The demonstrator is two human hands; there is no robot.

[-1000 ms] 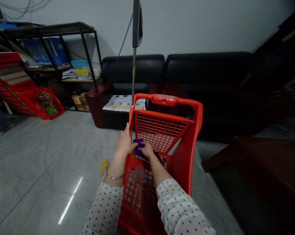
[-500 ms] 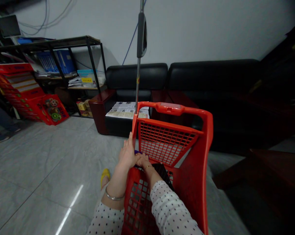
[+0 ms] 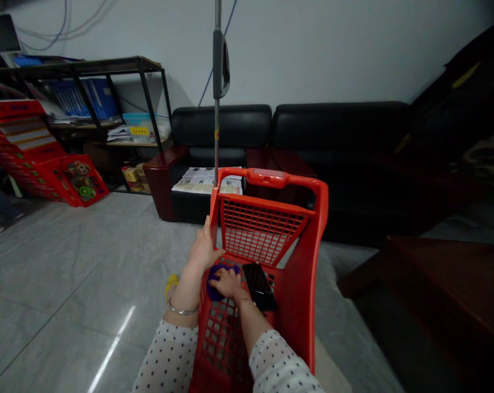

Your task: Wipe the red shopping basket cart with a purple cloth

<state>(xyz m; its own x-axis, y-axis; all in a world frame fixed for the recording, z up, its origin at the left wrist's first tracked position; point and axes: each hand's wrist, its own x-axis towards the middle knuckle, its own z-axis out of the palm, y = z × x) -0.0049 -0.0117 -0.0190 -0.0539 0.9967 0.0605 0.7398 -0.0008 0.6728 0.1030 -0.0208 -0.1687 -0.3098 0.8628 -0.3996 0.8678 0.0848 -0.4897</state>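
A red plastic mesh cart (image 3: 308, 256) stands in front of me, its handle bar at the far end. My left hand (image 3: 203, 248) rests on the cart's left rim, fingers curled around it. My right hand (image 3: 227, 281) is inside the cart, fingers closed over a small purple object (image 3: 214, 289) on the mesh. A flat black item (image 3: 260, 285) lies in the cart just right of that hand. A grey pole (image 3: 216, 93) rises from the cart's far left corner.
A black sofa (image 3: 332, 142) runs along the wall, with newspapers (image 3: 200, 179) on its left seat. A metal shelf (image 3: 91, 109) with folders and red boxes (image 3: 42, 158) stands at left. A dark wooden table (image 3: 447, 284) sits at right. Grey tile floor (image 3: 66, 273) spreads to the left.
My right hand has pulled back toward me and lower in the cart with the purple object. The black item beside it now shows. The view has shifted slightly.
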